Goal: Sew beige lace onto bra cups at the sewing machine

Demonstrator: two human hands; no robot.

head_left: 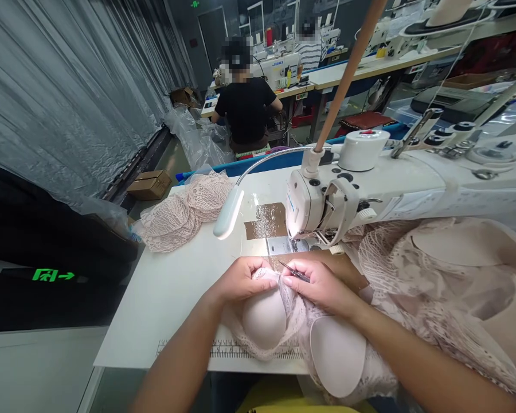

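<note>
A pale pink lace bra (284, 327) with two padded cups lies on the white sewing table (167, 292) in front of me. My left hand (241, 279) is closed on the lace edge above the left cup. Just to its right, my right hand (322, 285) is closed on small thread snips (293, 271), whose dark tip points at the lace between my hands. Both hands sit just in front of the needle area of the white sewing machine (327, 201).
A pile of finished lace pieces (184, 212) lies at the table's far left, another heap (447, 275) to my right. A gooseneck lamp (229, 211) hangs over the table. Other people sit at machines (245, 103) further back. A cardboard box (149, 183) sits on the floor.
</note>
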